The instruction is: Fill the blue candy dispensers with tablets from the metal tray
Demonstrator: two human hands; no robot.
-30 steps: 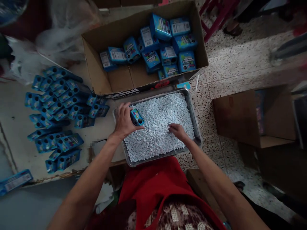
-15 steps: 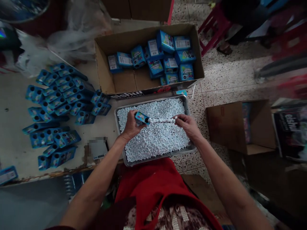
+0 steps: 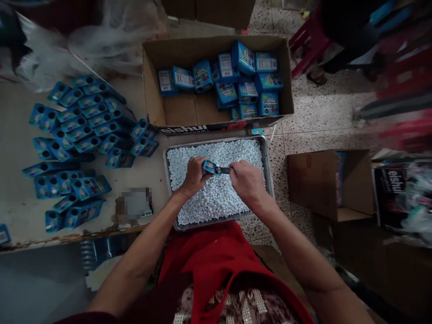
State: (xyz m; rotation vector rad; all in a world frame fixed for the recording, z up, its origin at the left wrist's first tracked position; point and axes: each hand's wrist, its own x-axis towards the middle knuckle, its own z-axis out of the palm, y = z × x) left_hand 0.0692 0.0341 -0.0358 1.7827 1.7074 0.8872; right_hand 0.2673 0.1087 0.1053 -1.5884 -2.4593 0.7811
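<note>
Two bare hands meet above a metal tray, seen from the head camera looking down. The pale worktop (image 3: 20, 189) fills the left of the view and carries the largest group, a spread of open blue cartons (image 3: 77, 130) lying on their sides in loose rows, round holes facing the camera. At the far edge stands a brown cardboard box (image 3: 153, 96), open at the top, with closed blue packs (image 3: 243, 85) heaped toward its right side. Just in front of it, and touching its printed front wall, sits the metal tray (image 3: 267, 157), filled edge to edge with small white candies (image 3: 216, 198). A second, smaller cardboard box (image 3: 317, 180) rests on the speckled floor (image 3: 324, 108) to the right, well apart from the tray. A red cloth (image 3: 216, 256) covers the person's lap below the tray's near rim. The left hand (image 3: 193, 177) holds a small blue carton (image 3: 209, 167) over the middle of the tray, fingers clamped around it, its open end pointing right. The right hand (image 3: 247, 180) is just beside that open end, fingers pinched together at the carton's mouth; what they hold there is too small and dark to tell
</note>
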